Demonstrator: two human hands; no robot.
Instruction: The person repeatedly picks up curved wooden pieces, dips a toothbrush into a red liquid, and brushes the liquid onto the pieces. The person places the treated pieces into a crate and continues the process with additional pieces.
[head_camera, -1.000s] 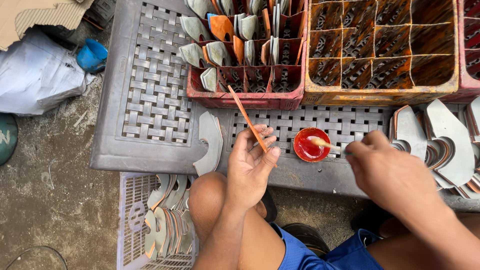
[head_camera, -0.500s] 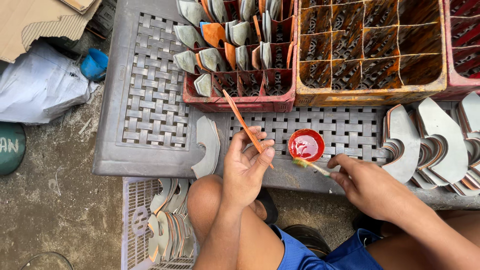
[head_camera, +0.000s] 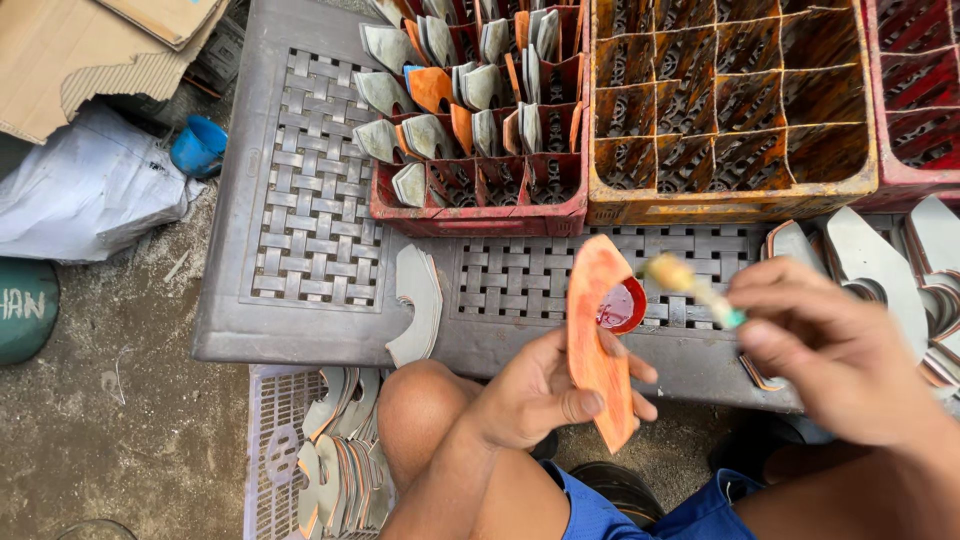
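My left hand (head_camera: 545, 395) holds an orange-coated curved flat piece (head_camera: 598, 335) upright over the front edge of the grey plastic table (head_camera: 315, 215). My right hand (head_camera: 835, 345) grips a small brush (head_camera: 690, 285), whose yellowish tip sits just right of the piece's top. A small red bowl (head_camera: 628, 308) of red liquid stands on the table, partly hidden behind the piece.
A red divided crate (head_camera: 480, 205) holds several grey and orange pieces. An orange crate (head_camera: 730, 195) beside it has empty cells. Grey cut-out pieces lie stacked at the right (head_camera: 870, 265), one at table front (head_camera: 420, 305), more in a basket (head_camera: 335, 470) below. Cardboard, white sack, blue cup at left.
My left hand turned the orange piece from edge-on to face-on and raised it. My right hand lifted the brush out of the red bowl and brought it up beside the piece.
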